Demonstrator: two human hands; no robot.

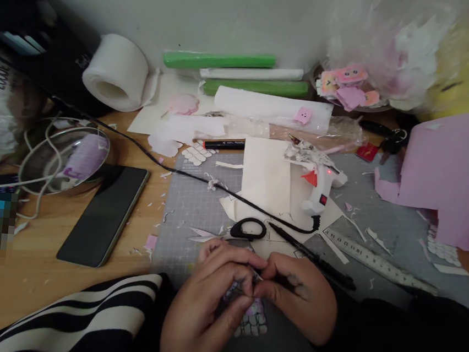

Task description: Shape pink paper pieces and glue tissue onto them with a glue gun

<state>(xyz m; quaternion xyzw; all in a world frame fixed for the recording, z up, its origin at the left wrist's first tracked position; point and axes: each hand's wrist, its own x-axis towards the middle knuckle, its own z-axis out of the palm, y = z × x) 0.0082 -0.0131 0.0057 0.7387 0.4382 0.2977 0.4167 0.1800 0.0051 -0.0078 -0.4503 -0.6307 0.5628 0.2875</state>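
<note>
Left hand [210,301] and right hand [297,298] meeting fingertip to fingertip, both pinching a small pale paper piece [256,279] low over the grey cutting mat [190,205]. Scissors [248,229] and black pen [313,256] just beyond, on the worktop.

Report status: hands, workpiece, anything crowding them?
Left hand and right hand pinch a small paper piece together over the cutting mat. Scissors and pen lie just beyond.
</note>
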